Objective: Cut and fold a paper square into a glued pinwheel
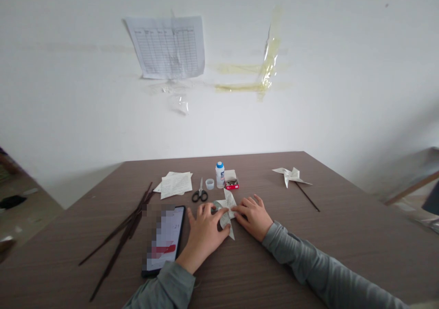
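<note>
A folded paper pinwheel (228,203) with printed text lies on the table in front of me, its pointed blades spread. From the left, my left hand (207,226) grips it, thumb on the lower blade and index finger near the middle. The fingertips of my right hand (253,215) press at its centre from the right side. Whatever may be pinched beneath those fingertips is hidden. Just behind the pinwheel sit a red box of small pins (232,184), a white glue bottle (220,175) with a blue cap, and a small clear cup (210,184).
Black-handled scissors (200,193) and printed paper sheets (176,184) lie left of the cup. A phone (166,240) rests beside my left forearm, with dark thin sticks (126,226) farther left. At the right is another pinwheel (291,175) on a stick. A wall rises behind the table (343,254).
</note>
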Demonstrator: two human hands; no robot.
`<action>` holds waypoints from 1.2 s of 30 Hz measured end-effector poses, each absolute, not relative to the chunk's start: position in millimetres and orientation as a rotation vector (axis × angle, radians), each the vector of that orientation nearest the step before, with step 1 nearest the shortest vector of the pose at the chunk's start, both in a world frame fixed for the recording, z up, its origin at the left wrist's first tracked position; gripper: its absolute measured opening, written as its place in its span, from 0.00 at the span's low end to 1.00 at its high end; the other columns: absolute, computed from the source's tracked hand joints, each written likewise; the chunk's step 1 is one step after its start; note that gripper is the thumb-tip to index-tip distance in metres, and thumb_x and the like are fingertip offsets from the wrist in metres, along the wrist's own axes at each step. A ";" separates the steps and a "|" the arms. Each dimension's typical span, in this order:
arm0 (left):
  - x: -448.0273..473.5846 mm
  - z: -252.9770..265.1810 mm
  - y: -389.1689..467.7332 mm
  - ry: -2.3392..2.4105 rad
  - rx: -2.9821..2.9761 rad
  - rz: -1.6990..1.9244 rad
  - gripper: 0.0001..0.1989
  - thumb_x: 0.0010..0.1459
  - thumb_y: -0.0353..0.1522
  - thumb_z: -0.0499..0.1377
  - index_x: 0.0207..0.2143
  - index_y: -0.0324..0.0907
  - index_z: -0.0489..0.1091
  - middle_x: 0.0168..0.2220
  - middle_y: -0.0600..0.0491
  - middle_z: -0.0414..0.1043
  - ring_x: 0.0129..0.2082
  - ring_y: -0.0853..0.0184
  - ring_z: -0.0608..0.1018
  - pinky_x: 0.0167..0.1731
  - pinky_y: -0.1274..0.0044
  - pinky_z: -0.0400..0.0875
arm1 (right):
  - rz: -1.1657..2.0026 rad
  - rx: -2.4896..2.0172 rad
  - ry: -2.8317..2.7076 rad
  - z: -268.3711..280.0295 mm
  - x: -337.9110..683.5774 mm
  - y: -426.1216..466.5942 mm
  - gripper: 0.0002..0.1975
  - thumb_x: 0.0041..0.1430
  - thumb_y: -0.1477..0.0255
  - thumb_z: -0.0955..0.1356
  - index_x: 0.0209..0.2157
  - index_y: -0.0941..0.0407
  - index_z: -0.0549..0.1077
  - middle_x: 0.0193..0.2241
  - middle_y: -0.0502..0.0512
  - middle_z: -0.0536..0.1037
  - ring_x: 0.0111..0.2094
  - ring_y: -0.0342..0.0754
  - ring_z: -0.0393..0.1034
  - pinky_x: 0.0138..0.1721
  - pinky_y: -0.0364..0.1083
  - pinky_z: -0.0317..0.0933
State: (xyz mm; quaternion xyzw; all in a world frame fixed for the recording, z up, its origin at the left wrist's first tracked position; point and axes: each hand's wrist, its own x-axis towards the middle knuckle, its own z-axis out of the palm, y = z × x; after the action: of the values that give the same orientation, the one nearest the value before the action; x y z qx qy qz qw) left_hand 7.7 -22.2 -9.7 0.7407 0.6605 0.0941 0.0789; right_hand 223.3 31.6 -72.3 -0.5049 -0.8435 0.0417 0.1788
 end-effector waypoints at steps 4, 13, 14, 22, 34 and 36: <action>7.8 -9.6 -22.1 1.981 2.214 0.288 0.29 0.75 0.33 0.74 0.74 0.60 0.90 0.74 0.41 0.87 0.81 0.33 0.80 0.87 0.23 0.59 | 0.134 -1.440 -2.378 -71.3 221.5 30.4 0.20 0.88 0.70 0.72 0.67 0.40 0.94 0.56 0.58 0.94 0.63 0.63 0.85 0.86 0.75 0.61; 4.9 -8.6 -20.3 1.946 2.226 0.284 0.27 0.75 0.33 0.72 0.72 0.59 0.92 0.74 0.39 0.85 0.81 0.33 0.78 0.86 0.21 0.57 | 0.113 -1.448 -2.399 -67.9 218.4 29.5 0.20 0.88 0.69 0.72 0.66 0.39 0.95 0.56 0.61 0.94 0.64 0.66 0.86 0.84 0.77 0.64; 5.1 -8.6 -19.9 1.947 2.223 0.285 0.27 0.76 0.32 0.70 0.72 0.59 0.91 0.74 0.39 0.85 0.81 0.34 0.78 0.86 0.21 0.57 | 0.100 -1.433 -2.398 -69.0 219.1 29.9 0.20 0.87 0.69 0.72 0.65 0.39 0.95 0.56 0.61 0.94 0.63 0.66 0.86 0.84 0.77 0.66; 8.3 -9.5 -18.2 1.981 2.227 0.265 0.29 0.76 0.33 0.71 0.75 0.60 0.89 0.72 0.40 0.86 0.80 0.35 0.80 0.87 0.23 0.59 | 0.139 -1.432 -2.348 -69.0 221.3 29.3 0.19 0.86 0.71 0.73 0.62 0.40 0.97 0.53 0.59 0.95 0.61 0.63 0.88 0.86 0.76 0.64; 8.1 -7.9 -19.6 1.968 2.252 0.273 0.29 0.75 0.33 0.71 0.74 0.61 0.90 0.73 0.41 0.86 0.81 0.34 0.79 0.88 0.24 0.56 | 0.161 -1.464 -2.368 -64.4 218.9 26.6 0.19 0.88 0.70 0.72 0.65 0.41 0.96 0.57 0.61 0.94 0.64 0.66 0.87 0.86 0.77 0.65; 8.2 -8.8 -19.5 1.959 2.250 0.283 0.29 0.75 0.33 0.71 0.74 0.61 0.90 0.73 0.41 0.86 0.80 0.34 0.79 0.88 0.23 0.56 | 0.139 -1.454 -2.369 -65.7 219.4 27.0 0.19 0.88 0.70 0.72 0.64 0.41 0.96 0.56 0.61 0.94 0.63 0.66 0.87 0.84 0.76 0.66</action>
State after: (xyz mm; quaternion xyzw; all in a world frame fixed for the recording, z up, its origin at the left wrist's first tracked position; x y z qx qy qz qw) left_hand 8.2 -19.5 -8.8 0.7489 0.6520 0.0941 0.0724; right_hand 219.4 27.0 -65.7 -0.5140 -0.8377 0.0490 0.1781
